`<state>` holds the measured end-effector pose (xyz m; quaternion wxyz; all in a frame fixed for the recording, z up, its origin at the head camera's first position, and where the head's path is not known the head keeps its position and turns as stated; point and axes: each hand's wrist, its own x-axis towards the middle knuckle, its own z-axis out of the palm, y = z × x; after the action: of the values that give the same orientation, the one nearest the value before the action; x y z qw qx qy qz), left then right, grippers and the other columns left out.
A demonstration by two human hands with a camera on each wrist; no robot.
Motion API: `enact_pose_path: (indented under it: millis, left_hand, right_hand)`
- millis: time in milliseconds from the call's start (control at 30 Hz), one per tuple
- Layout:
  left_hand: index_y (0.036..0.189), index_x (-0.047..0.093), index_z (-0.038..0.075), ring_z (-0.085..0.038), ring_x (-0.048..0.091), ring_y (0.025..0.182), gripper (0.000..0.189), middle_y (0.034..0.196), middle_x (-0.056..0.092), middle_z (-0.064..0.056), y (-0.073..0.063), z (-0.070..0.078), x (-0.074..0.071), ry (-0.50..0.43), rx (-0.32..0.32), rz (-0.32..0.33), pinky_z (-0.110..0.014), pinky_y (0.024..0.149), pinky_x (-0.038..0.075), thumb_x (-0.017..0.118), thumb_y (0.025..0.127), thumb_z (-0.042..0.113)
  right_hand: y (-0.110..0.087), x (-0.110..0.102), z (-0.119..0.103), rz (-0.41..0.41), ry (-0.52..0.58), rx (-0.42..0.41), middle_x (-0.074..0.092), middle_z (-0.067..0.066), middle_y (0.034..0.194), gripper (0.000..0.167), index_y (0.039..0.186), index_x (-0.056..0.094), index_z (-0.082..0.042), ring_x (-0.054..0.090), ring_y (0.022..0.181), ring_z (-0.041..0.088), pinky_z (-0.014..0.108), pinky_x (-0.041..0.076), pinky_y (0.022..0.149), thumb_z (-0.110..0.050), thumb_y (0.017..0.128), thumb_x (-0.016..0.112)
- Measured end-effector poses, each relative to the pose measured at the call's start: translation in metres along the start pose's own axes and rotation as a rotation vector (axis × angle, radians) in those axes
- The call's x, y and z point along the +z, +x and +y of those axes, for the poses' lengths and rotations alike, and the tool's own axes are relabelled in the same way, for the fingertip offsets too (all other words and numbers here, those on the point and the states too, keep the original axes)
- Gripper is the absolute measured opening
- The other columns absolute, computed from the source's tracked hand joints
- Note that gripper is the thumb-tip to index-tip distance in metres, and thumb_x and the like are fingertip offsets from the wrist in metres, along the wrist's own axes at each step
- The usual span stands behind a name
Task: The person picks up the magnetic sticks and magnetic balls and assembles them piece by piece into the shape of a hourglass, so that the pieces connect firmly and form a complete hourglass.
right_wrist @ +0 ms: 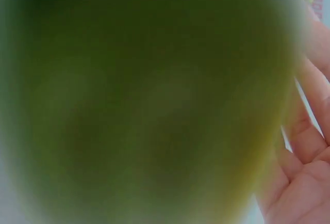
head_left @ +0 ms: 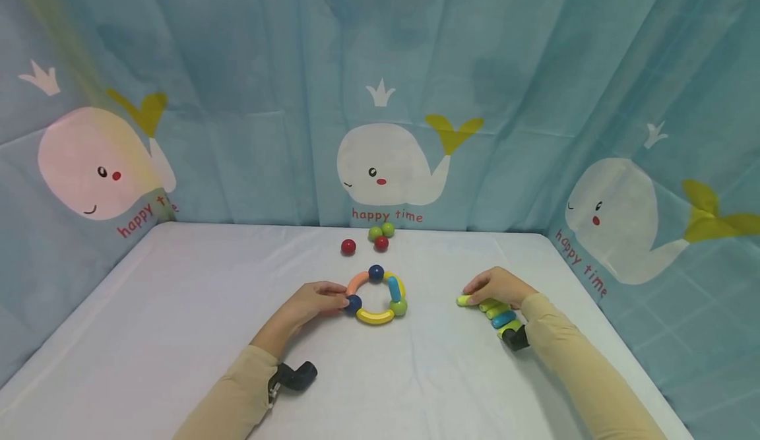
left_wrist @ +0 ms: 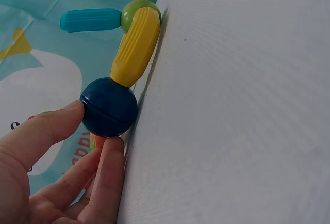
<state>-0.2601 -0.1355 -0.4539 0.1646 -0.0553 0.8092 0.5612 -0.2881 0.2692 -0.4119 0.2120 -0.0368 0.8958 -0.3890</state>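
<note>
A ring of curved rods and balls lies on the table: two yellow rods, an orange rod, two dark blue balls and a green ball. From the green ball a straight light blue rod stands up. My left hand pinches the ring's left dark blue ball between thumb and fingers. Away to the right, my right hand grips a short yellow-green rod by the fingertips. A blurred green shape fills most of the right wrist view, hiding the fingertips.
Under the right wrist lie several yellow-green rods and a light blue rod. Behind the ring sit two red balls and two green balls. A whale-print curtain borders the white table.
</note>
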Motion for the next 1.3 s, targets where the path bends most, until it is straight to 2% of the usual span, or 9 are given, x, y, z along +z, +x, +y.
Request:
enact_pose_path:
  millis: [167, 300, 433, 533, 667, 800, 1000, 1100, 1300]
  left_hand:
    - [0.125, 0.067, 0.009, -0.015, 0.068, 0.095, 0.046, 0.119, 0.070, -0.010, -0.001, 0.002, 0.000, -0.007, -0.002, -0.002, -0.038, 0.096, 0.055, 0.079, 0.084, 0.025]
    - [0.134, 0.060, 0.008, -0.018, 0.069, 0.101, 0.056, 0.127, 0.067, -0.015, -0.001, 0.002, 0.002, -0.023, 0.005, -0.023, -0.039, 0.096, 0.055, 0.080, 0.084, 0.023]
    - [0.140, 0.054, 0.011, -0.018, 0.069, 0.097, 0.063, 0.127, 0.067, -0.014, -0.002, 0.006, 0.005, 0.010, -0.007, -0.020, -0.041, 0.095, 0.055, 0.080, 0.084, 0.024]
    - [0.139, 0.055, 0.013, -0.018, 0.068, 0.093, 0.064, 0.122, 0.068, -0.011, -0.003, 0.008, 0.008, 0.053, -0.017, 0.006, -0.040, 0.091, 0.055, 0.081, 0.082, 0.027]
    - [0.139, 0.056, 0.015, -0.019, 0.065, 0.093, 0.064, 0.120, 0.067, -0.010, -0.004, 0.010, 0.012, 0.072, -0.019, 0.029, -0.035, 0.086, 0.055, 0.082, 0.081, 0.026]
    - [0.138, 0.056, 0.016, -0.021, 0.064, 0.093, 0.064, 0.119, 0.067, -0.010, -0.005, 0.011, 0.014, 0.068, -0.029, 0.041, -0.033, 0.081, 0.054, 0.082, 0.081, 0.025]
    - [0.138, 0.057, 0.018, -0.021, 0.063, 0.092, 0.062, 0.117, 0.066, -0.009, -0.005, 0.010, 0.013, 0.054, -0.041, 0.044, -0.031, 0.077, 0.052, 0.082, 0.081, 0.024]
    - [0.138, 0.057, 0.018, -0.021, 0.063, 0.092, 0.063, 0.118, 0.066, -0.009, -0.005, 0.009, 0.013, 0.058, -0.038, 0.039, -0.030, 0.076, 0.051, 0.082, 0.081, 0.025]
    - [0.138, 0.057, 0.016, -0.021, 0.062, 0.088, 0.062, 0.116, 0.066, -0.009, -0.007, 0.010, 0.013, 0.063, -0.019, 0.033, -0.029, 0.074, 0.050, 0.082, 0.081, 0.024]
  right_hand:
    - [0.005, 0.001, -0.004, -0.009, -0.046, -0.044, 0.074, 0.005, 0.104, 0.025, 0.104, 0.077, -0.007, 0.060, 0.083, 0.016, 0.028, 0.051, 0.071, -0.019, 0.081, 0.080]
    - [0.009, 0.003, -0.005, -0.016, -0.070, -0.045, 0.074, 0.005, 0.106, 0.025, 0.105, 0.078, -0.010, 0.061, 0.084, 0.015, 0.028, 0.051, 0.071, -0.020, 0.082, 0.080]
    - [0.010, 0.006, -0.009, -0.030, -0.071, -0.073, 0.072, 0.007, 0.116, 0.031, 0.111, 0.076, -0.010, 0.062, 0.096, 0.015, 0.030, 0.053, 0.082, -0.023, 0.083, 0.079]
    - [0.012, 0.011, -0.017, -0.030, -0.066, -0.106, 0.073, 0.006, 0.117, 0.033, 0.114, 0.075, -0.010, 0.062, 0.100, 0.012, 0.031, 0.052, 0.090, -0.026, 0.085, 0.078]
    - [0.015, 0.023, -0.032, -0.016, -0.022, -0.128, 0.075, 0.003, 0.110, 0.032, 0.114, 0.074, -0.008, 0.062, 0.096, 0.011, 0.030, 0.050, 0.090, -0.024, 0.086, 0.076]
    - [0.021, 0.035, -0.045, 0.013, 0.059, -0.124, 0.074, 0.003, 0.111, 0.032, 0.116, 0.073, -0.009, 0.062, 0.097, 0.012, 0.031, 0.050, 0.091, -0.022, 0.087, 0.076]
    - [0.034, 0.052, -0.065, 0.103, 0.162, -0.140, 0.072, 0.005, 0.118, 0.034, 0.119, 0.071, -0.012, 0.065, 0.107, 0.016, 0.047, 0.046, 0.107, -0.025, 0.087, 0.075]
    - [0.039, 0.060, -0.074, 0.138, 0.208, -0.163, 0.073, 0.005, 0.117, 0.035, 0.119, 0.071, -0.013, 0.064, 0.108, 0.018, 0.052, 0.042, 0.110, -0.026, 0.087, 0.075]
    - [0.048, 0.073, -0.083, 0.181, 0.285, -0.196, 0.074, 0.002, 0.111, 0.035, 0.116, 0.072, -0.014, 0.065, 0.103, 0.016, 0.048, 0.045, 0.108, -0.027, 0.084, 0.078]
